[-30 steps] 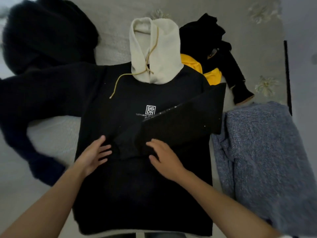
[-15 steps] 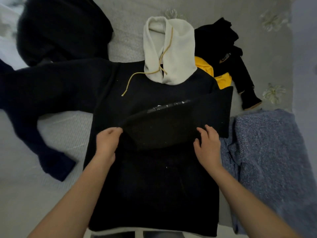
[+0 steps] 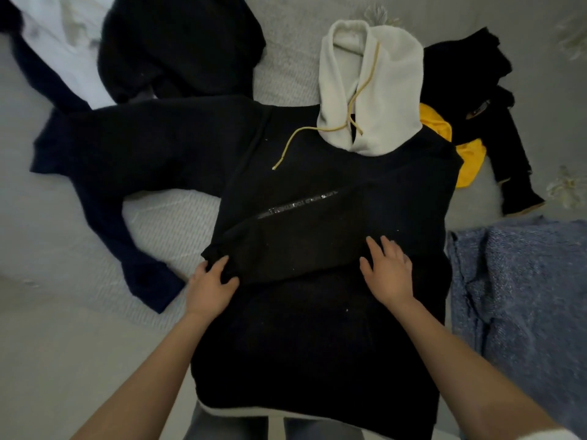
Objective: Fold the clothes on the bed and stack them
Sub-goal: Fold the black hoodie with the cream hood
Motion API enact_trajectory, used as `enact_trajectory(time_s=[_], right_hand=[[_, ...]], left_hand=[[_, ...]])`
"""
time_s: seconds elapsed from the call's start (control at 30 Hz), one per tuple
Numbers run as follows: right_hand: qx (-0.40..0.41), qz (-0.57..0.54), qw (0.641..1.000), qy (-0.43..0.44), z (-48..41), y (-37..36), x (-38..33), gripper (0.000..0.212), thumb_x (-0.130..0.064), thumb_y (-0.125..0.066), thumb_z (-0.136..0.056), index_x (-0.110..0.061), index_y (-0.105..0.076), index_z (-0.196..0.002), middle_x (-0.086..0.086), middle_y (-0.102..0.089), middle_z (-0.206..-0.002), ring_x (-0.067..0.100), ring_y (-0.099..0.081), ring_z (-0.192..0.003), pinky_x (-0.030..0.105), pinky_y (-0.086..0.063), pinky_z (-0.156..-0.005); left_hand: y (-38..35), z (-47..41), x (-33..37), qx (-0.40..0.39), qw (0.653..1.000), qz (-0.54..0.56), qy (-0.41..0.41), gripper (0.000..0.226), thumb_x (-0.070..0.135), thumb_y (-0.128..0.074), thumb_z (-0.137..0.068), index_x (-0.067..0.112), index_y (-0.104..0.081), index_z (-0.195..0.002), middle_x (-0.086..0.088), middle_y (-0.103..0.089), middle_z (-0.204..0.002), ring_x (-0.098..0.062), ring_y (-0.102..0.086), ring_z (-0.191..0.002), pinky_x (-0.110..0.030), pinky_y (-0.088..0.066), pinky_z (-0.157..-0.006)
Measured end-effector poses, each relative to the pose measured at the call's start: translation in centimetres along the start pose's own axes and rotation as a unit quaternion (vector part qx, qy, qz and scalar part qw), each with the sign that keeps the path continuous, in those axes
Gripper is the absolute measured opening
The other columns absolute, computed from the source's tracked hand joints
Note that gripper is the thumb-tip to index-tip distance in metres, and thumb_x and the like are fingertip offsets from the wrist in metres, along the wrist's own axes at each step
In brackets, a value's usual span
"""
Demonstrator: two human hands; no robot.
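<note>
The left hand [image 3: 211,285] has its fingers curled onto the cuff end of the folded-over sleeve [image 3: 298,246], pinching the dark cloth at the left edge of the garment's body. The right hand [image 3: 386,271] lies flat with fingers spread on the same sleeve, pressing it down and gripping nothing.

Both hands rest on a black fleece hooded sweatshirt with a cream hood [image 3: 317,344] spread front-up across the pale grey bed [image 3: 63,344], its hem toward the person. The cream hood [image 3: 371,87] lies flat at the top with a tan drawstring [image 3: 305,136] trailing onto the chest. The sleeve on the person's right is laid across the chest; the other sleeve [image 3: 133,147] sprawls out to the left, unfolded.

The cloth looks thick, soft and limp, with a fair weight for a garment. It should stay where it is laid rather than slide, but it will sag and bunch if lifted by one point. The outstretched sleeve seems best taken at the cuff and shoulder seam, the body later by the hem's two corners.

Around it lie a speckled blue-grey knit [image 3: 524,296] to the right, a small black and yellow garment [image 3: 470,122] beside the hood, and a crumpled black heap [image 3: 181,42] at upper left.
</note>
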State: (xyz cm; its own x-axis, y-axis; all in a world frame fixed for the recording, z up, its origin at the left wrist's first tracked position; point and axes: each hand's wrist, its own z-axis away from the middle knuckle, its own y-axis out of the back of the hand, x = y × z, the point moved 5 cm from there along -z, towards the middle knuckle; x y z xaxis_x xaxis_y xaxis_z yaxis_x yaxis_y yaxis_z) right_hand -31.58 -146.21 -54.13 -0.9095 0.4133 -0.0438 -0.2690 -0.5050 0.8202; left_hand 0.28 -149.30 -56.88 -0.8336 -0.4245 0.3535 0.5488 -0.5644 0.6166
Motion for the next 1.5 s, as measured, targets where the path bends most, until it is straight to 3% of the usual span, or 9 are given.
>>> enact_trajectory(time_s=[0.27, 0.57, 0.73, 0.87, 1.0, 1.13, 1.3, 1.4, 1.5], right_hand=[[-0.137, 0.038, 0.973, 0.183, 1.4, -3.8, -11.0, 0.052, -0.039, -0.037, -0.097, -0.031, -0.02, -0.146, 0.006, -0.008, -0.157, 0.027, -0.005, -0.145, 0.044, -0.017, -0.115], [-0.164, 0.026, 0.978, 0.124, 1.4, -4.8, -12.1, 0.052, -0.044, -0.034, -0.097, -0.031, -0.02, -0.146, 0.004, -0.005, -0.157, 0.027, -0.002, -0.145, 0.043, -0.018, -0.114], [-0.161, 0.002, 0.982, 0.099, 1.6, -4.8, -12.5, 0.052, -0.045, -0.032, -0.098, -0.029, -0.022, -0.146, 0.006, -0.006, -0.157, 0.027, -0.001, -0.145, 0.044, -0.016, -0.115], [-0.167, 0.002, 0.982, 0.083, 1.6, -4.8, -12.9, 0.053, -0.046, -0.033, -0.097, -0.028, -0.023, -0.145, 0.006, -0.006, -0.157, 0.028, -0.002, -0.145, 0.046, -0.016, -0.114], [-0.178, -0.004, 0.981, 0.077, 1.5, -4.7, -13.1, 0.053, -0.047, -0.034, -0.096, -0.029, -0.023, -0.145, 0.004, -0.004, -0.158, 0.027, 0.0, -0.145, 0.046, -0.016, -0.114], [-0.2, -0.008, 0.977, 0.075, 1.7, -4.8, -12.9, 0.055, -0.047, -0.035, -0.096, -0.031, -0.02, -0.146, 0.002, 0.0, -0.158, 0.026, 0.003, -0.145, 0.045, -0.016, -0.114], [-0.214, -0.023, 0.974, 0.069, 1.4, -4.6, -12.8, 0.055, -0.049, -0.035, -0.096, -0.031, -0.021, -0.146, 0.002, 0.0, -0.158, 0.025, 0.003, -0.145, 0.044, -0.016, -0.115], [-0.208, -0.051, 0.975, 0.065, 1.6, -4.5, -12.7, 0.055, -0.048, -0.035, -0.096, -0.029, -0.023, -0.146, 0.002, -0.002, -0.158, 0.025, 0.002, -0.145, 0.044, -0.015, -0.115], [-0.148, -0.159, 0.975, 0.054, 2.6, -4.0, -12.5, 0.05, -0.043, -0.037, -0.097, -0.024, -0.031, -0.143, 0.003, -0.017, -0.156, 0.022, -0.009, -0.144, 0.04, -0.017, -0.116]], left_hand=[[8.8, 1.1, -8.8, 0.284, 0.922, 0.218, 0.15, 0.056, 0.017, -0.057, -0.088, 0.006, -0.037, -0.139, -0.027, -0.039, -0.137, -0.037, -0.037, -0.127, -0.047, -0.032, -0.107], [8.3, -1.4, -10.5, 0.156, 0.908, 0.349, 0.17, 0.074, 0.037, -0.067, -0.082, 0.005, -0.032, -0.138, -0.011, -0.049, -0.134, -0.026, -0.048, -0.121, -0.032, -0.039, -0.095], [10.1, -2.9, -9.9, 0.232, 0.919, 0.255, 0.19, 0.07, 0.047, -0.061, -0.082, 0.01, -0.038, -0.136, -0.015, -0.046, -0.134, -0.032, -0.044, -0.122, -0.048, -0.039, -0.101], [13.4, -4.7, -7.4, 0.254, 0.904, 0.337, 0.069, 0.04, 0.026, -0.055, -0.091, 0.006, -0.049, -0.125, -0.007, -0.055, -0.107, -0.018, -0.052, -0.099, -0.028, -0.041, -0.084], [15.1, -7.8, -5.7, 0.139, 0.798, 0.576, 0.106, 0.021, 0.031, -0.052, -0.093, 0.012, -0.056, -0.101, -0.004, -0.054, -0.09, -0.014, -0.054, -0.082, -0.025, -0.047, -0.077], [16.2, -9.7, -4.6, 0.051, 0.62, 0.766, 0.161, 0.062, 0.04, -0.049, -0.093, 0.006, -0.031, -0.142, -0.014, -0.044, -0.137, -0.023, -0.043, -0.129, -0.03, -0.035, -0.107], [18.8, -10.4, -4.8, 0.112, 0.565, 0.79, 0.21, 0.04, 0.032, -0.044, -0.095, 0.019, -0.047, -0.133, 0.005, -0.05, -0.134, -0.011, -0.048, -0.117, -0.025, -0.035, -0.092], [22.3, -9.2, -3.9, 0.269, 0.56, 0.77, 0.145, 0.031, 0.014, -0.053, -0.09, 0.012, -0.057, -0.121, -0.004, -0.061, -0.117, -0.013, -0.058, -0.089, -0.027, -0.05, -0.086], [24.0, -4.8, 1.2, 0.426, 0.657, 0.622, -0.007, 0.035, 0.008, -0.055, -0.09, 0.006, -0.053, -0.125, -0.004, -0.061, -0.107, -0.01, -0.058, -0.093, -0.016, -0.05, -0.084]])
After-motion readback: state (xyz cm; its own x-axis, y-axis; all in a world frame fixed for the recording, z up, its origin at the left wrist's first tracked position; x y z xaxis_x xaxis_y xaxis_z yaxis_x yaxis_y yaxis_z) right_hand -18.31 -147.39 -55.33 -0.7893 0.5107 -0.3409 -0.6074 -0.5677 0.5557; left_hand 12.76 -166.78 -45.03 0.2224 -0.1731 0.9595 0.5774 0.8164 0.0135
